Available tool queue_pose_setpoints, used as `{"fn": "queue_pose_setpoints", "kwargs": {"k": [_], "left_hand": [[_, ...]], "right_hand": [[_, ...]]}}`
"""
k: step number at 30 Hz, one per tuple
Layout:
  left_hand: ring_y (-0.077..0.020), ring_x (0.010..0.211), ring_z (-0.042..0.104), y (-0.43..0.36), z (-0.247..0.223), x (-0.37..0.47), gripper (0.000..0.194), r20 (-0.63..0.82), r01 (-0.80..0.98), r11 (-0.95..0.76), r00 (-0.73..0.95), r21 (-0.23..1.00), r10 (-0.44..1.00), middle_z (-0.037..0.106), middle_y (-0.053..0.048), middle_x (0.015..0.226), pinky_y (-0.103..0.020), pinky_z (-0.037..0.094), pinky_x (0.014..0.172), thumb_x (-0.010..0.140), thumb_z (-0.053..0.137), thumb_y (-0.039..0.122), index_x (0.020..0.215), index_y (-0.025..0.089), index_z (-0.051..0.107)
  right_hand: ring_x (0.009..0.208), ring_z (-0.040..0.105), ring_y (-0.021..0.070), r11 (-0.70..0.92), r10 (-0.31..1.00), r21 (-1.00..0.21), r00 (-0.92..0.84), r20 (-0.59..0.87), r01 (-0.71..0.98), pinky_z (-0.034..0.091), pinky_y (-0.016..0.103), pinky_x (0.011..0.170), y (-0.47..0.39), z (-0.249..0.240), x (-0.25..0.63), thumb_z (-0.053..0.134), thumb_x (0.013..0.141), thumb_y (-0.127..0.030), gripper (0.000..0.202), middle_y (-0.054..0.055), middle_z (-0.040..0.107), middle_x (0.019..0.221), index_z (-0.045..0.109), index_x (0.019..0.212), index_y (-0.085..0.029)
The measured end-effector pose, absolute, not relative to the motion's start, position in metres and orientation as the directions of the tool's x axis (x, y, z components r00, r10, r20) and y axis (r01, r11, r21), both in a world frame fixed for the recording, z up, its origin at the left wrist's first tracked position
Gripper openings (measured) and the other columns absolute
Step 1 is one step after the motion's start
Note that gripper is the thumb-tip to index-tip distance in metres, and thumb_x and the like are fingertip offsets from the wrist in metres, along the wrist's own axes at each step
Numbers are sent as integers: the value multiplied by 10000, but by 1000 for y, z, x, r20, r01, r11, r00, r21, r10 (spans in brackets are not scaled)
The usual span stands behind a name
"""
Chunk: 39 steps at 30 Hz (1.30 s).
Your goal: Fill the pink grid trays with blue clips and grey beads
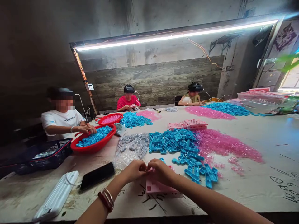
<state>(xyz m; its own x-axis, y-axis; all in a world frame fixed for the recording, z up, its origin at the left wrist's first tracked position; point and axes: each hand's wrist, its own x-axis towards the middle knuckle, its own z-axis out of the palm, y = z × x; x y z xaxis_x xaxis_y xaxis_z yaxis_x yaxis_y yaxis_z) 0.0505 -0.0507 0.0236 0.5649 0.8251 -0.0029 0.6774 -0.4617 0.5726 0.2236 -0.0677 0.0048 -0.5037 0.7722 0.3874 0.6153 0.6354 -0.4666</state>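
Note:
My left hand (135, 170) and my right hand (161, 171) meet fingertip to fingertip above a pink plastic block with square holes (154, 187), which lies on the table. Both hands are closed in a pinch. Whatever is between the fingers is too small and hidden to name. Just beyond my hands lies a heap of blue plastic pieces (174, 141), some scattered close to my right wrist. Pink translucent pieces (224, 144) spread out to the right of it. A clear plastic bag with small grey parts (133, 146) sits beyond my left hand.
A black phone (97, 176) and a white power bank (58, 194) lie left. Beyond are a red basin of blue pieces (106, 138), a dark basket (50, 157) and stacked pink blocks (195, 123). Three people sit around the table; one person's hand (90, 128) reaches into the basin.

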Motion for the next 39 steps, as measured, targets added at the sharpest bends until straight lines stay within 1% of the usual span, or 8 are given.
{"fn": "queue_pose_setpoints", "kwargs": {"k": [7,12,17,22,24,27,31,39], "left_hand": [[-124,633,511,-53,30,49,246,-47,678,-449,579,583,814,588,-5,698,-204,354,549,746,560,376,789,139,611],[-128,651,524,-52,29,47,217,-19,667,-468,585,580,811,588,-6,712,-210,369,569,763,540,352,805,150,608],[-130,653,537,-50,24,45,210,-11,661,-468,584,586,812,599,-6,719,-213,386,577,743,560,340,829,155,612],[-132,636,531,-54,24,47,185,-22,687,-448,559,573,829,600,-9,702,-213,378,564,718,553,285,808,143,629],[-130,634,526,-54,24,47,198,-17,688,-456,562,565,827,604,-9,697,-211,374,566,729,547,302,805,144,640],[-129,632,528,-54,25,47,258,-3,683,-455,556,572,831,619,-20,712,-208,369,555,738,553,365,814,140,654],[-138,637,543,-53,25,47,259,-22,703,-428,533,567,846,642,-30,695,-212,360,555,730,558,354,771,126,674],[-146,641,565,-49,20,48,246,-47,704,-393,517,592,855,672,-47,699,-208,354,547,715,564,319,747,103,677]], "right_hand": [[696,587,145,641,767,-535,-486,419,550,397,219,635,-66,7,226,681,668,-98,94,44,657,743,660,745,-147],[661,585,131,631,776,-564,-454,439,533,401,212,620,-68,10,228,673,665,-84,110,34,660,729,658,752,-149],[739,582,151,617,787,-545,-438,435,568,412,234,675,-71,10,227,690,645,-92,126,35,645,748,655,745,-161],[753,572,153,614,789,-538,-453,414,577,416,243,692,-70,12,227,666,634,-39,170,39,639,754,668,750,-163],[748,571,155,624,782,-533,-463,417,571,420,241,678,-68,9,227,668,629,-32,179,47,643,754,679,754,-161],[741,572,158,662,750,-512,-489,446,548,427,247,677,-63,2,227,692,640,-70,146,50,650,736,696,747,-169],[735,582,156,714,700,-468,-536,471,521,437,252,685,-58,-3,224,686,668,-96,111,48,665,735,709,723,-191],[665,609,145,700,712,-434,-602,363,567,426,215,605,-64,18,223,635,674,-45,194,48,692,719,731,739,-200]]}}
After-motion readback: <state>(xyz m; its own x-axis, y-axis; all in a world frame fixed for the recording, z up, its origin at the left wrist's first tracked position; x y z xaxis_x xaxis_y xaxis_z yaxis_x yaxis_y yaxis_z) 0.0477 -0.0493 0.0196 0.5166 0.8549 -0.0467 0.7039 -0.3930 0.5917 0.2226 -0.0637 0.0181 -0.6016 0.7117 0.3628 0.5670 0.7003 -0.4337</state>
